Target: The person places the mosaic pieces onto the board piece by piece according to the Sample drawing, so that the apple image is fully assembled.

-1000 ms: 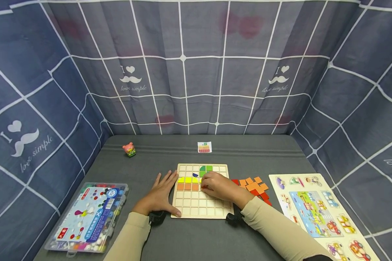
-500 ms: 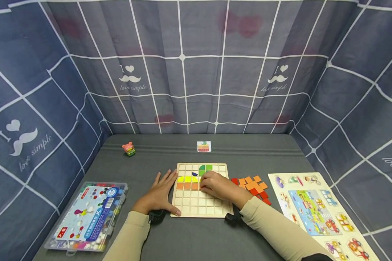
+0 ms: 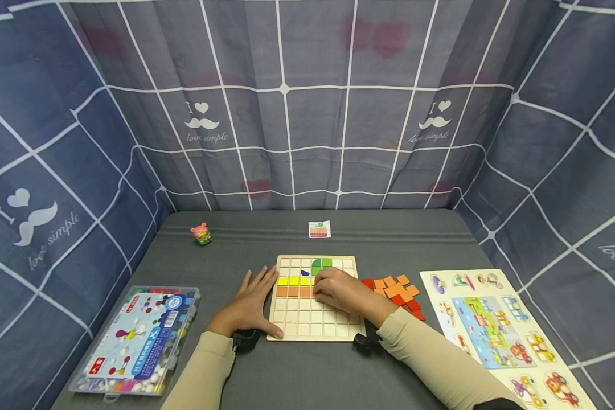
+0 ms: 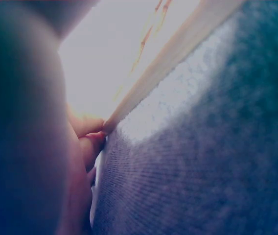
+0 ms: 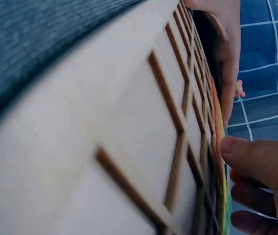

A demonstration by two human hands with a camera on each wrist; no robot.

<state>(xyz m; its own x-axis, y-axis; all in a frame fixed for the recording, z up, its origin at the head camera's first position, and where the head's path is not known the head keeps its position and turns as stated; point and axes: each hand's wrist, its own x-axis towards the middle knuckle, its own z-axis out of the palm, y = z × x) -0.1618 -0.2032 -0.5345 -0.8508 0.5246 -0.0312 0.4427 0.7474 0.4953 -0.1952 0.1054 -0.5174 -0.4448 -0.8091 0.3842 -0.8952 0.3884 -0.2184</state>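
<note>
A pale wooden grid board (image 3: pixel 318 331) lies flat on the grey table, with yellow tiles (image 3: pixel 294 281), orange tiles (image 3: pixel 294 292), green pieces (image 3: pixel 322 266) and a small blue piece (image 3: pixel 304 273) in its cells. Along its left edge rests my left hand (image 3: pixel 246 307), fingers spread, the thumb at the near corner. My right hand (image 3: pixel 340 291) is over the middle of the board with curled fingers, pinching an orange tile at the end of the orange row; the hand mostly covers that tile. In the right wrist view, the thumb (image 5: pixel 234 145) touches the orange row.
Loose orange squares (image 3: pixel 389 283) and red squares (image 3: pixel 413 306) lie right of the board. A picture puzzle board (image 3: pixel 433 324) is farther right. At left sits a clear plastic box (image 3: pixel 133 336). Behind are a small card (image 3: pixel 320 229) and a pink-headed figurine (image 3: pixel 202 233).
Both hands stay in almost the same place on the board. The whole head view shifts very slightly; no tile visibly moves.
</note>
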